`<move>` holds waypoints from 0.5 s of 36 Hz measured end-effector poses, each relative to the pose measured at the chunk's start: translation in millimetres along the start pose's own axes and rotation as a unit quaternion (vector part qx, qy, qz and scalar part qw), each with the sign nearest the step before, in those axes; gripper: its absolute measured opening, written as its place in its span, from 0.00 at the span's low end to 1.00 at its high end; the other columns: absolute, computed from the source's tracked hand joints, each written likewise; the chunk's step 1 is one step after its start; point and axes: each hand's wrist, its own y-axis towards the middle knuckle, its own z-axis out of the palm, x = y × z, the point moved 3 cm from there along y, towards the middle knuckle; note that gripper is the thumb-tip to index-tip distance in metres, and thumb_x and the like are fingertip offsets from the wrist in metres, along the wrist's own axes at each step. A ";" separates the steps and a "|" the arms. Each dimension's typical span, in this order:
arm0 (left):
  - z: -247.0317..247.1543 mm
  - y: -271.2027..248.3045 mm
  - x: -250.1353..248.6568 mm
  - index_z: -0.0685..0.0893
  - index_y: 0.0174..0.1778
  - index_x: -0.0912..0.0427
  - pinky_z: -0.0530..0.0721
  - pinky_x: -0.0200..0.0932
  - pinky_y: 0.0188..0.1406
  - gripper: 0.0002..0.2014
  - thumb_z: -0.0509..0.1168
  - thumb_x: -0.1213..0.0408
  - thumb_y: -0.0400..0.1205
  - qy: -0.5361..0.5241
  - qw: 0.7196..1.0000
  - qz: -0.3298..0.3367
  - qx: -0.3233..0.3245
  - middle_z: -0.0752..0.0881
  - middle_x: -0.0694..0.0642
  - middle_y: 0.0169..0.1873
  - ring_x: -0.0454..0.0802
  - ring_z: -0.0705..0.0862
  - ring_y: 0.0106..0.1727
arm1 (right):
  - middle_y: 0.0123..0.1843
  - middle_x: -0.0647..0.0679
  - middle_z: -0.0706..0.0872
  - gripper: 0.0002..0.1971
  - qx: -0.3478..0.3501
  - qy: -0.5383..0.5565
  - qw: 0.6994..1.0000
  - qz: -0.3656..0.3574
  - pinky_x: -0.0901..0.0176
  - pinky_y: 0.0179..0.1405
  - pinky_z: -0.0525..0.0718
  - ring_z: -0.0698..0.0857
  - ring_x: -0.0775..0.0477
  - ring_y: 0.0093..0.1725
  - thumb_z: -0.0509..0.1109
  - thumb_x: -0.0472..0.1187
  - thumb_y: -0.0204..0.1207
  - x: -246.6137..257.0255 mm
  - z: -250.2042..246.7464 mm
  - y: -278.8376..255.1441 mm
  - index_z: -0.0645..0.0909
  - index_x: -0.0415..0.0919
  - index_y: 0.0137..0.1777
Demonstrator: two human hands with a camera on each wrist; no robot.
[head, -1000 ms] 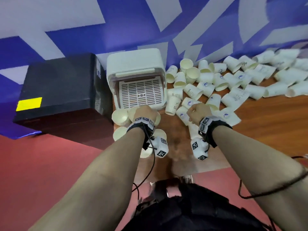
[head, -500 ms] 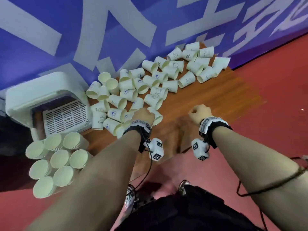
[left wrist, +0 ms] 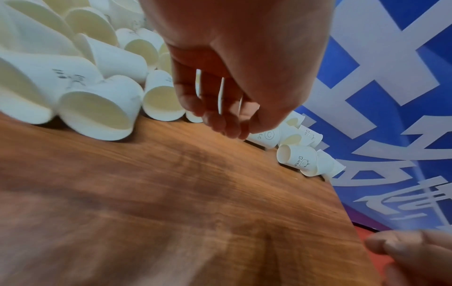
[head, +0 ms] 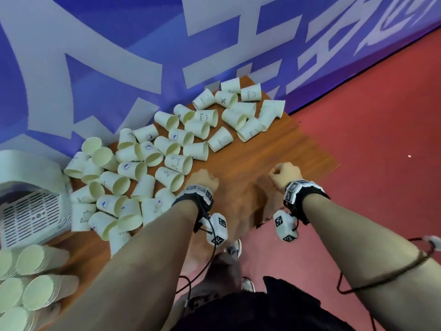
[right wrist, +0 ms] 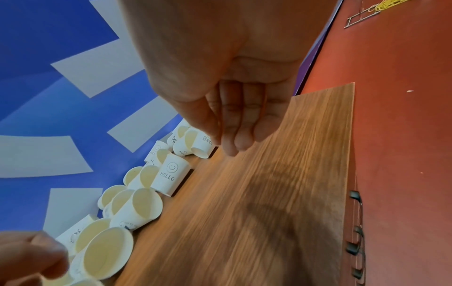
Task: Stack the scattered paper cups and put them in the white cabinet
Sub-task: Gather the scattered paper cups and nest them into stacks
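broadly, loose paper cups (head: 167,149) are shown lying on the wooden table (head: 274,149), beside the white cabinet (head: 31,187). nothing is held by the left hand (head: 202,181) or right hand (head: 285,173), both loosely curled. cups are judged light and crushable; rims are best gripped gently.

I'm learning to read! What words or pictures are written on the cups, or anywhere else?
"HELLO" under a smiley face: on an upright paper cup.
"Bear" with a small bear drawing: on a cup lying on its side.
"%": on a cup near the table's far end.
Large white characters on the blue wall banner: cut off, not readable.
Black-and-white square code markers, no words: on the wrist camera blocks.
Other cup prints: too small or blurred.
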 end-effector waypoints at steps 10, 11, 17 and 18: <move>-5.8 87.2 -59.8 0.84 0.43 0.60 0.75 0.41 0.38 0.10 0.61 0.59 0.80 -0.003 1.000 0.015 0.001 0.85 0.57 0.41 0.53 0.79 0.37 | 0.38 0.41 0.90 0.10 0.013 -0.050 0.998 0.039 0.45 0.45 0.91 0.90 0.38 0.39 0.64 0.38 0.74 -3.0 -40.9 75.7 0.83 0.45 0.34; -3.1 95.5 -64.8 0.83 0.40 0.60 0.74 0.41 0.37 0.09 0.61 0.59 0.79 -0.012 1.000 0.011 0.000 0.85 0.58 0.42 0.53 0.80 0.38 | 0.38 0.40 0.90 0.10 0.012 -0.056 0.998 0.040 0.46 0.45 0.91 0.90 0.37 0.39 0.65 0.38 0.75 -1.7 -46.5 82.2 0.82 0.45 0.33; -5.0 123.6 -105.4 0.84 0.42 0.60 0.73 0.40 0.45 0.11 0.60 0.60 0.84 -0.045 0.999 0.006 0.022 0.81 0.54 0.40 0.54 0.80 0.46 | 0.39 0.38 0.85 0.08 -0.004 -0.083 0.996 0.045 0.57 0.34 0.76 0.82 0.37 0.38 0.67 0.40 0.77 4.4 -73.6 130.4 0.83 0.38 0.39; -7.6 127.4 -113.2 0.85 0.42 0.60 0.72 0.40 0.39 0.11 0.60 0.60 0.83 -0.052 0.998 0.000 0.017 0.82 0.54 0.39 0.53 0.80 0.44 | 0.39 0.39 0.84 0.07 0.001 -0.083 0.996 0.044 0.57 0.35 0.75 0.82 0.37 0.39 0.67 0.39 0.77 5.2 -77.1 140.6 0.82 0.38 0.40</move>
